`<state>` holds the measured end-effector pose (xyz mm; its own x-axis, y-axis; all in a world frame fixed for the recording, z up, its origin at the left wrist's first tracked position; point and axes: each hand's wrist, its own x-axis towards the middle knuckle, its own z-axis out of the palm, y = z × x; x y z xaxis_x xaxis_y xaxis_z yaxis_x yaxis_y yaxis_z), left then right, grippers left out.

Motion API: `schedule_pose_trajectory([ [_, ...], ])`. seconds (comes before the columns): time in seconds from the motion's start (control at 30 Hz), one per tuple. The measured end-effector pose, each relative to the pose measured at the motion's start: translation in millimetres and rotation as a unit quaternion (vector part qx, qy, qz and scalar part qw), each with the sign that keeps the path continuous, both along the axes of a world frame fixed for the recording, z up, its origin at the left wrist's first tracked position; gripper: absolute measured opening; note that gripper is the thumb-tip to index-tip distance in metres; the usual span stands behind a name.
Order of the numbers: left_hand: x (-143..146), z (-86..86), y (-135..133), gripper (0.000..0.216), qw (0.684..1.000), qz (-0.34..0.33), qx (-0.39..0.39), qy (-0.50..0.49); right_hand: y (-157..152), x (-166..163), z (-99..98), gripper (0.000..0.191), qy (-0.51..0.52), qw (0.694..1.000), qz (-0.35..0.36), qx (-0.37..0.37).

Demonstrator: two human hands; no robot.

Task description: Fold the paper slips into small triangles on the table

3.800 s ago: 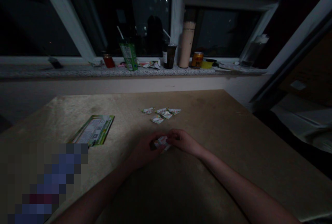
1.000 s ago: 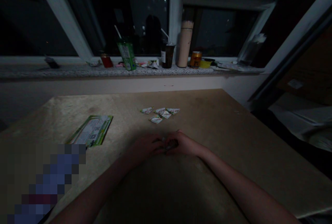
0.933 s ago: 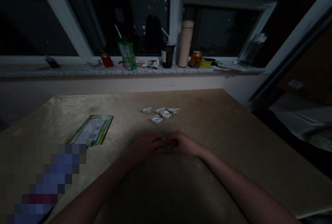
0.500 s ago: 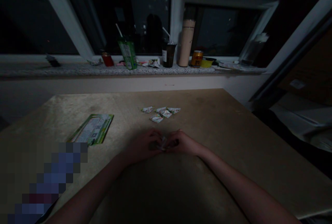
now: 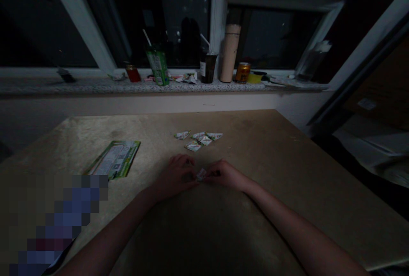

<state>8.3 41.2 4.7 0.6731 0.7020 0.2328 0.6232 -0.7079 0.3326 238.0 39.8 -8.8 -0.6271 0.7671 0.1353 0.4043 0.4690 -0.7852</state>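
My left hand and my right hand meet over the tan table, fingers pinched together on a small folded piece of printed paper held between them. Most of that paper is hidden by my fingers. Just beyond my hands lies a cluster of several small folded paper triangles. A green and white printed leaflet lies flat on the table to the left of my left hand.
On the stone windowsill stand a green cup with a straw, a dark cup, a tall beige flask, a gold can and a red jar. The table's right edge drops to a dark floor.
The folded paper has shrunk from a wider strip to a small piece pinched between both hands. My left fingers have lifted and shifted slightly; the hands stay in the same spot.
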Motion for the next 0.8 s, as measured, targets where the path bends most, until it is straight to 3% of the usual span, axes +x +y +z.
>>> schedule_pose_trajectory([
  [0.1,1,1.2,1,0.014,1.0,0.0,0.001,0.009,-1,-1,0.5,0.02,-0.026,0.999,-0.008,0.022],
  [0.17,2,1.7,2,0.016,1.0,0.0,0.0,0.013,-2,-2,1.2,0.02,-0.059,0.995,-0.031,0.076],
  [0.33,3,1.2,2,0.016,1.0,-0.002,-0.007,0.02,-7,-9,1.5,0.026,-0.2,0.951,-0.071,0.227],
  [0.6,4,-1.9,2,0.017,0.999,0.004,-0.018,0.036,-8,-18,-3.9,0.026,-0.254,0.932,-0.097,0.24],
  [0.8,7,-2.3,-2,0.019,0.998,0.007,-0.003,0.058,-9,-24,-5.3,0.022,-0.324,0.894,-0.101,0.293],
])
